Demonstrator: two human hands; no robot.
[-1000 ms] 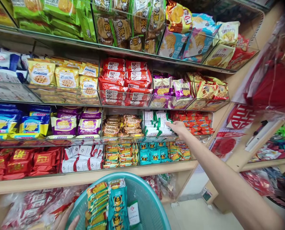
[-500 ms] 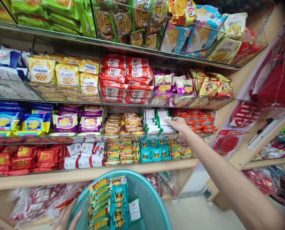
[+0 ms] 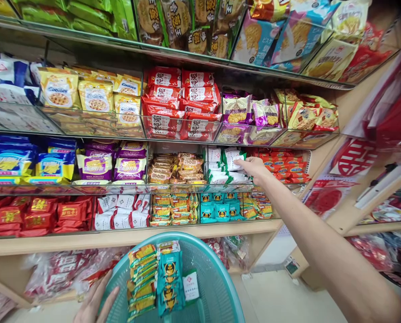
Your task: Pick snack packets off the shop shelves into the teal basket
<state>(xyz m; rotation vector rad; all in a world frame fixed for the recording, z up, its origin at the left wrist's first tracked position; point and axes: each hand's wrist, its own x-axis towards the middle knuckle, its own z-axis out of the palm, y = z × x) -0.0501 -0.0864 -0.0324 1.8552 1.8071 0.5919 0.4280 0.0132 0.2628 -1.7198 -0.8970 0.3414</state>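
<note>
At the bottom centre, the left hand (image 3: 94,303), fingers spread flat, props the teal basket (image 3: 217,287), which holds yellow-green, teal and 1 white packet; the wrist is cut off. Behind stands a wooden shelf unit (image 3: 220,229) with glass dividers. At centre right, the right hand (image 3: 256,168) pinches a white-and-green packet (image 3: 233,158) in its compartment, fingertips partly hidden. In the upper left, yellow bags (image 3: 95,96) read "Cookies"; other print is too small to read.

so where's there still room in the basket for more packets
The basket is bare along its right side, from the white packet to the rim. Its left is crowded: yellow packets and teal packets lie stacked, with the left hand on that rim.
</note>
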